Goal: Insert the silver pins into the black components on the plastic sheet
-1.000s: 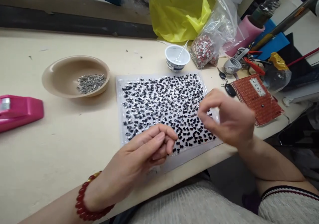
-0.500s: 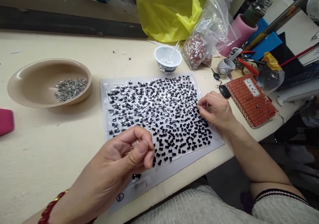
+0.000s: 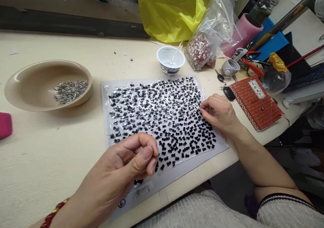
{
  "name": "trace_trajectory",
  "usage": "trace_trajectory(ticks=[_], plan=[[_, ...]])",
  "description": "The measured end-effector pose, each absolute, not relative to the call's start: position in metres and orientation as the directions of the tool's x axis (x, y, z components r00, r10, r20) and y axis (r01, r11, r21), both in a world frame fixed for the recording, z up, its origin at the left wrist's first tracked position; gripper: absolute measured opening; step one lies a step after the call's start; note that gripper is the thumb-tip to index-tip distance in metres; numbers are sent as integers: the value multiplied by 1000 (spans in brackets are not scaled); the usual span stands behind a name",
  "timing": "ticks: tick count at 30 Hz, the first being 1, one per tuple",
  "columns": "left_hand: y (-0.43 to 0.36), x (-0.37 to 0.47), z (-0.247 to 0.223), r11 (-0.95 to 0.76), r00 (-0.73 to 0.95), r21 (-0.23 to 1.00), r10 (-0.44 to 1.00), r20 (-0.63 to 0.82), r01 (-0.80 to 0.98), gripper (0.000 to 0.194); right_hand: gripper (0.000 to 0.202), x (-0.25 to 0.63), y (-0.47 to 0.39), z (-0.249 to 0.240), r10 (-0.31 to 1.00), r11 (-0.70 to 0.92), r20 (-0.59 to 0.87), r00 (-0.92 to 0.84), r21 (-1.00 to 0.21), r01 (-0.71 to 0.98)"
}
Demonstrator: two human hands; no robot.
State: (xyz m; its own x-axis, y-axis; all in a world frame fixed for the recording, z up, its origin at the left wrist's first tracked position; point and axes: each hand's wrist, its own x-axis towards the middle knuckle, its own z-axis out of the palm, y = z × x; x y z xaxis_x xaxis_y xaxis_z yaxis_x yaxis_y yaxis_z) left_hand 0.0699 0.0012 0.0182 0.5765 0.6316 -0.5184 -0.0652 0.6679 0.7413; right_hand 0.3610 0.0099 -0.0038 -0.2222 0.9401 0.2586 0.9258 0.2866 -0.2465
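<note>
A white board under clear plastic carries rows of small black pieces, several with thin pins standing up from them. Above its front left part is my left hand, thumb against curled fingers, with thin silver metal pins partly showing between them. My right hand pinches at the board's right side, over the black pieces. What its fingertips hold, if anything, is too small to make out. To the left, a beige oval bowl contains a heap of small silver metal pins.
Behind the board stands a small white-and-blue bowl with a thin stick in it. Beside it are a bag of red and white pieces and a yellow plastic sheet. A red patterned pouch and black key fob lie right.
My left hand has shifted slightly right and down, and its pins show less now. My right hand stays at nearly the same spot, still pinched.
</note>
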Motion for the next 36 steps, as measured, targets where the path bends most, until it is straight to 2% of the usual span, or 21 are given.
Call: trace_trajectory(ticks=[10,14,18,21,23,28,36], plan=[[2,67,15,649,616,759,619,-487,-53,22,9,361,10,-4,942,275,260,-215,-224,935],[1,68,14,613,599,790,642,-479,-25,20,5,366,5,6,929,276,312,-200,-225,934],[-2,70,15,590,591,807,648,-481,9,21,2,350,-12,28,903,379,344,-257,-359,853],[-5,72,15,545,636,836,624,-454,63,20,6,319,-27,40,842,539,321,-433,-532,653],[-7,72,13,521,677,849,597,-431,81,19,12,297,-34,40,791,593,314,-525,-606,530],[-8,72,10,503,726,858,552,-410,102,21,4,269,-34,27,748,650,444,-493,-639,411],[-6,73,11,504,753,859,531,-390,90,20,3,271,-31,23,732,675,487,-477,-618,405]])
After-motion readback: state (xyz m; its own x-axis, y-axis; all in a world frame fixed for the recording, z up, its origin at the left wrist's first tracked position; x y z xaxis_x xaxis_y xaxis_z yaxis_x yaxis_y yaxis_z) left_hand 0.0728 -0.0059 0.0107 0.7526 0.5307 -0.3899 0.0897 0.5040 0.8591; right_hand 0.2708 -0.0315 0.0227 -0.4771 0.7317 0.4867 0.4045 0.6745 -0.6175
